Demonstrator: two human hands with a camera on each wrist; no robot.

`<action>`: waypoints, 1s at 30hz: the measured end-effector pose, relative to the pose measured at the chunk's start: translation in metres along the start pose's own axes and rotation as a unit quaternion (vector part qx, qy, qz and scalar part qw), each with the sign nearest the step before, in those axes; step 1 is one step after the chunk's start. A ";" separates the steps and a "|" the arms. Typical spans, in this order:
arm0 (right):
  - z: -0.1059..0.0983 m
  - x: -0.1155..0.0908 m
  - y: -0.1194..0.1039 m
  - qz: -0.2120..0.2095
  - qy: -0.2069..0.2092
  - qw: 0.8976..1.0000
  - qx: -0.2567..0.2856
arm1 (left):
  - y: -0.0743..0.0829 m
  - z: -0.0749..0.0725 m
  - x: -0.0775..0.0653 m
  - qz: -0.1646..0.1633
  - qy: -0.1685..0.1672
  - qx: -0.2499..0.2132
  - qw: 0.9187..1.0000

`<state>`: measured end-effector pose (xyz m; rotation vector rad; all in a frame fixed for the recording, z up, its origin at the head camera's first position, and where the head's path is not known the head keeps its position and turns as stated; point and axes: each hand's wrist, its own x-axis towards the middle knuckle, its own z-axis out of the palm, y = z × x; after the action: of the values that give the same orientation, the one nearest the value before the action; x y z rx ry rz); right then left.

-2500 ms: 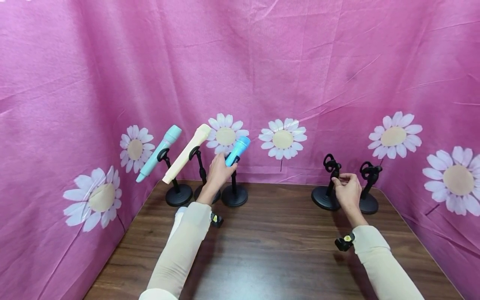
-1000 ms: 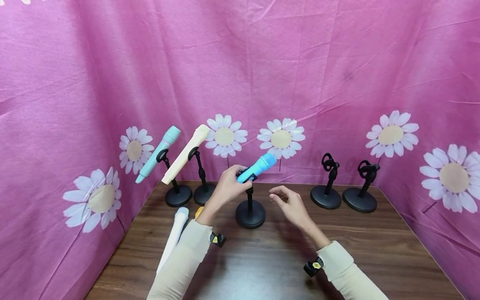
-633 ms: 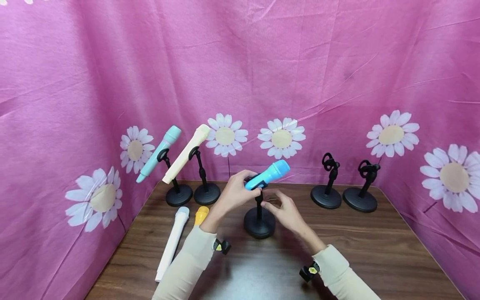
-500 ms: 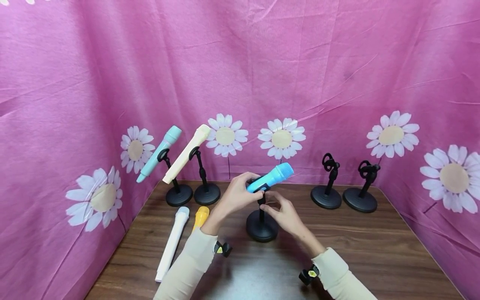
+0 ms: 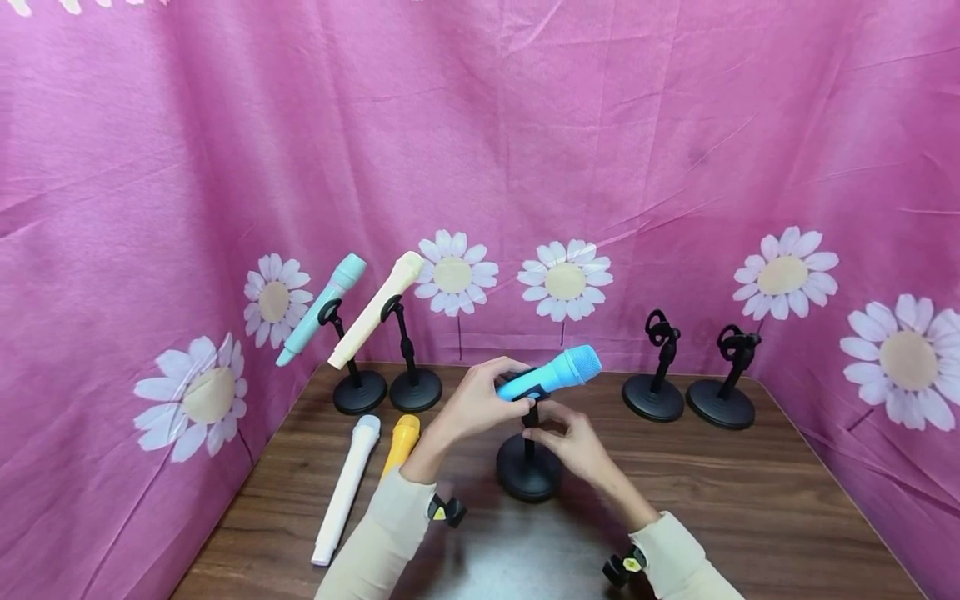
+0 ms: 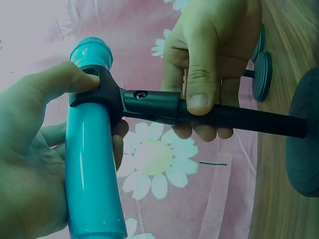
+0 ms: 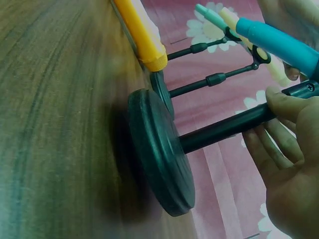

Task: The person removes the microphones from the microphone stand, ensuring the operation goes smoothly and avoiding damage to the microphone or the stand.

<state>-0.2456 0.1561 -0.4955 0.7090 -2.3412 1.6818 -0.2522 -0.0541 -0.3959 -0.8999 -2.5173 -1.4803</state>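
A blue microphone [image 5: 558, 372] sits slanted in the clip of a black stand [image 5: 528, 471] at the middle of the table, its head toward the right. My left hand [image 5: 487, 400] grips the microphone at the clip; in the left wrist view the thumb presses on the black clip [image 6: 102, 94] and the fingers pass behind the blue body. Just below, my right hand [image 5: 573, 442] pinches the stand's pole [image 7: 224, 130] between thumb and fingers. The round base [image 7: 162, 152] shows whole in the right wrist view, over the wooden tabletop.
At the back left, a mint microphone [image 5: 318, 312] and a cream microphone [image 5: 375, 312] rest in black stands. A white microphone [image 5: 347, 492] and a yellow microphone [image 5: 401, 442] lie in front of them. Two more black stands [image 5: 654, 396] hold no microphones at the back right. A pink curtain [image 5: 480, 125] encloses the table.
The left hand has brought the blue microphone and its stand from the back row rightward and nearer. The right hand has left the right-hand stands and taken hold of this stand's pole.
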 end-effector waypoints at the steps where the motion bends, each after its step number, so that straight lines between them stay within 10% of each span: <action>1: 0.000 -0.001 0.000 0.002 0.001 1.000 -0.001 | 0.000 0.000 -0.001 0.001 -0.001 -0.002 1.000; 30: 0.004 -0.014 0.007 -0.014 0.026 0.998 -0.057 | -0.007 0.010 -0.010 0.018 0.011 0.029 0.999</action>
<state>-0.2365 0.1577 -0.5082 0.6645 -2.3575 1.5237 -0.2459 -0.0529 -0.4099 -0.9101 -2.5014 -1.3921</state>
